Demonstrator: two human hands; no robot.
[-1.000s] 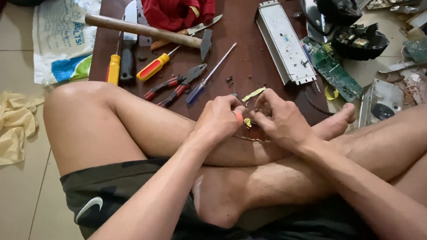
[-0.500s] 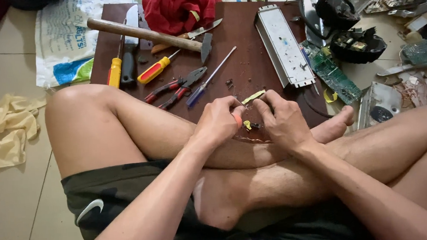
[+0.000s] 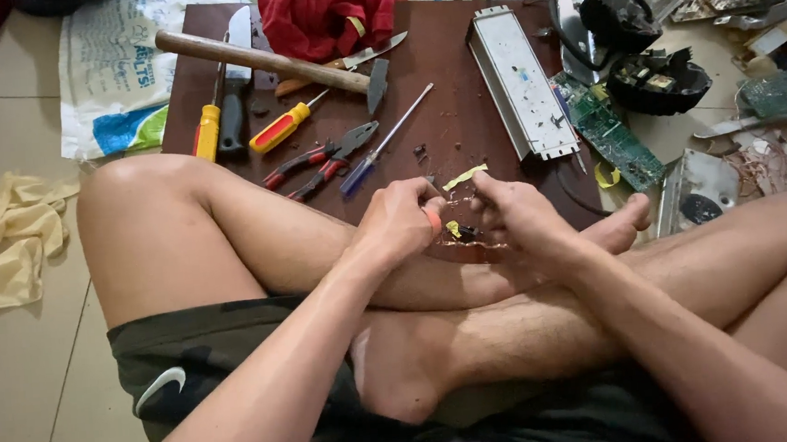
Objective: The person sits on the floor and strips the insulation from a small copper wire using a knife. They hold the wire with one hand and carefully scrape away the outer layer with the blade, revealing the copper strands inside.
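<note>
I sit cross-legged at a dark wooden board (image 3: 444, 72). My left hand (image 3: 400, 221) is closed around a small tool with an orange-red handle (image 3: 433, 219). My right hand (image 3: 519, 211) pinches a small dark part (image 3: 463, 233) wrapped in yellow tape, and a strip of that tape (image 3: 465, 176) sticks up between my hands. Both hands meet just above my shin, at the board's near edge.
On the board lie a hammer (image 3: 265, 63), red-handled pliers (image 3: 317, 161), a blue-handled screwdriver (image 3: 387, 140), a red-yellow screwdriver (image 3: 286, 126), a red cloth (image 3: 326, 16) and a long metal box (image 3: 519, 81). A green circuit board (image 3: 608, 133) and black casings (image 3: 658, 82) sit right. A yellow rag (image 3: 3, 240) lies left.
My hands stay together on the small part with only slight finger shifts. The view has drifted a little.
</note>
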